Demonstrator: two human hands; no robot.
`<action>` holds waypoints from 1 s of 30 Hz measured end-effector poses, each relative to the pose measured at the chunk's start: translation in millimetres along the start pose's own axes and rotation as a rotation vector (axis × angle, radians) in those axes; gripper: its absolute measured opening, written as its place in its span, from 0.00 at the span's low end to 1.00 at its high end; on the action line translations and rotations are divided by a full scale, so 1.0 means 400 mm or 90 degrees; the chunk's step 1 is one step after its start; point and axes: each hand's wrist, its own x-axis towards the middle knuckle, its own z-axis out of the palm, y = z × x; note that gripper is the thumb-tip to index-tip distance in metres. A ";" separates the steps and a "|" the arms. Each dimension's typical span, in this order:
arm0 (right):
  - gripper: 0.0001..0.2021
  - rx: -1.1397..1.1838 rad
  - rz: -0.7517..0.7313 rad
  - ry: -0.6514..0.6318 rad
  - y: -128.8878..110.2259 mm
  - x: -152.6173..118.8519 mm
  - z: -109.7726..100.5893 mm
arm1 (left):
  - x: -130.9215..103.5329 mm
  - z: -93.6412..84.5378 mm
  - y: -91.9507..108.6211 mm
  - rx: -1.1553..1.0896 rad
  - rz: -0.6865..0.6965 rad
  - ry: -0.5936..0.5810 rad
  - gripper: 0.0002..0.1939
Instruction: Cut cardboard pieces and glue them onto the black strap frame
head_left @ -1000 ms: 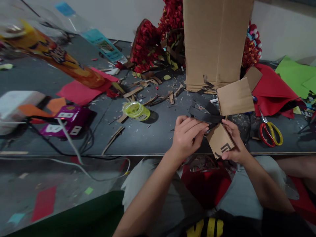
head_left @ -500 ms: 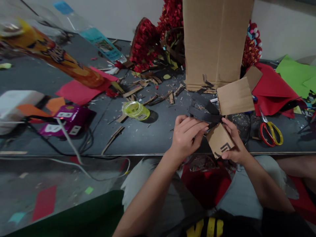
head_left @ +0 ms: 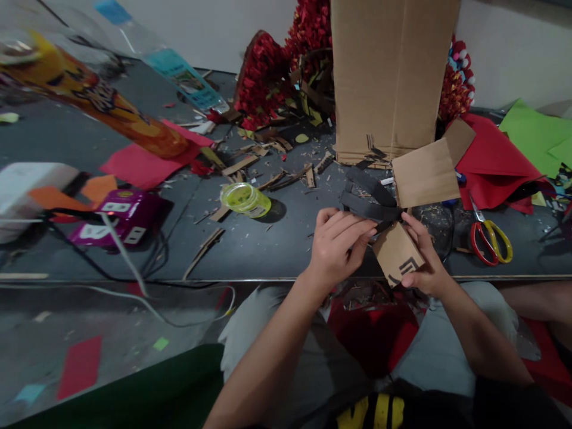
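My right hand grips a small cardboard piece with black printed marks, its thumb on the lower right corner and its fingers behind the right edge. Just left of it, my left hand has its fingers closed on a black strip, which loops above the fingertips and meets the top of the cardboard piece. How the strip joins the cardboard is hidden by the fingers. Beyond my right hand lies a second cardboard square on the dark table.
A tall cardboard box stands at the back. Scissors lie to the right, near red sheets. Leftward are a glue tub, a purple power strip, an orange can and a bottle. A person's arm shows at right.
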 end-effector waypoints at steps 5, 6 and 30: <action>0.43 -0.029 -0.009 0.006 0.003 -0.001 0.001 | -0.002 -0.001 -0.001 0.003 -0.011 -0.007 0.04; 0.43 -0.033 -0.007 0.005 0.004 -0.001 0.001 | -0.003 0.000 -0.002 0.005 -0.012 -0.009 0.04; 0.39 -0.012 -0.058 0.028 0.009 -0.001 0.005 | -0.001 -0.001 -0.001 -0.007 -0.009 0.005 0.04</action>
